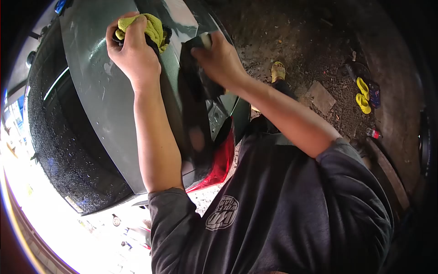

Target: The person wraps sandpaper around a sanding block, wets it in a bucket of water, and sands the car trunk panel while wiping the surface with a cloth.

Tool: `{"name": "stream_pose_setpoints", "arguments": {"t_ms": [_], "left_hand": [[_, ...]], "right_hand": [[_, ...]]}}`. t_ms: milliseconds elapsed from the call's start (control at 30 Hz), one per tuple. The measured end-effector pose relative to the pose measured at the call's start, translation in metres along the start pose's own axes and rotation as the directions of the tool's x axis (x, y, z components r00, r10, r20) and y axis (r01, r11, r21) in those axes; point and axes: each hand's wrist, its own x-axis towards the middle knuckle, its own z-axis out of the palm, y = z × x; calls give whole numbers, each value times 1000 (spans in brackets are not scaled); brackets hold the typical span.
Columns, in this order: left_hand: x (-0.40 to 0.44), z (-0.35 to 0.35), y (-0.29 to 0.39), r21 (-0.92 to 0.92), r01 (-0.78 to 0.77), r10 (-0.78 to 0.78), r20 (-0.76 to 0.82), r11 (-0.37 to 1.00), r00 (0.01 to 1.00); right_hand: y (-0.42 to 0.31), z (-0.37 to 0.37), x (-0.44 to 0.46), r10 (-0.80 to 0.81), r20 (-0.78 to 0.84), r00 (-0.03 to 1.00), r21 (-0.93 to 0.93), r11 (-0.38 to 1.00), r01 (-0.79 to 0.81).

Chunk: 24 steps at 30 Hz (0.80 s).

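Dark shirt (pixel 283 196), left arm (pixel 157 132) stretched forward, left grip (pixel 135 52) curled round yellow cloth (pixel 153 28), right grip (pixel 222 60) (blurred) pinching something pale (pixel 206 41)

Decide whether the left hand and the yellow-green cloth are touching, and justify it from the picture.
Touching. The head view shows the left hand closed over the bunched yellow-green cloth, with no gap between them.

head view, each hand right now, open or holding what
Left hand: closed on a yellow-green cloth.
Right hand: closed on a small pale thing, too blurred to identify.
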Motion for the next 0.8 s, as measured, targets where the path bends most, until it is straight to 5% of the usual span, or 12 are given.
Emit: {"name": "stream_pose_setpoints", "arguments": {"t_ms": [33,200,267,433,533,800], "left_hand": [[1,-1,-1,108,-89,85,40,990,996],[2,6,15,-197,222,-239,-69,955,969],[1,5,21,-290,295,-329,-76,910,941],[3,7,20,-330,300,-341,-75,895,937],[3,0,0,36,-61,61,14,997,998],[3,2,10,-132,143,-148,-28,981,989]], "right_hand": [[-1,-2,7,44,-9,999,-38,998,-45],[5,2,-10,-131,-34,991,-76,989,128],[6,2,-3,-52,-30,998,-53,997,50],[8,2,-15,-148,-19,989,-68,987,146],[2,1,-12,-71,-22,997,-69,995,70],[1,-3,-5,-66,17,998,-50,997,67]]}}
